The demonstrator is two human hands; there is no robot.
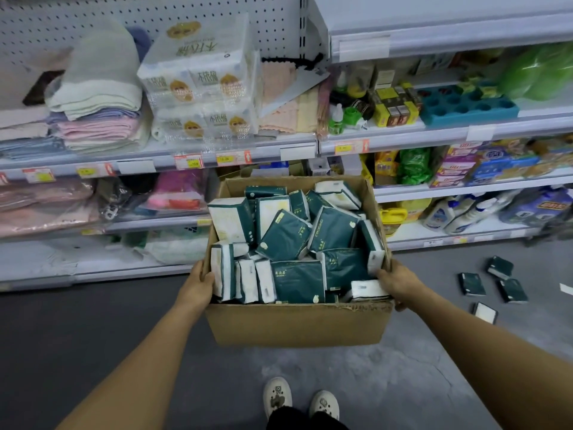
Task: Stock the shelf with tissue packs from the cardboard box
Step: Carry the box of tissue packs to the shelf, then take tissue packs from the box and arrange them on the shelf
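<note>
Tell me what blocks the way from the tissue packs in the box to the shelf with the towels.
The shelf spot straight above the brown cardboard box is taken by a stack of white bundled tissue multipacks, with folded pastel towels to their left. Nothing covers the dark green tissue packs, but both hands, left and right, grip the box's sides.

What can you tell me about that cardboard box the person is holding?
The box is plain brown cardboard, open at the top, its flaps not visible, its near rim a little ragged. It is held level in front of the shelves, above the grey floor. The left hand grips its left wall and the right hand its right wall. It is heaped with dark green and white tissue packs lying at all angles.
</note>
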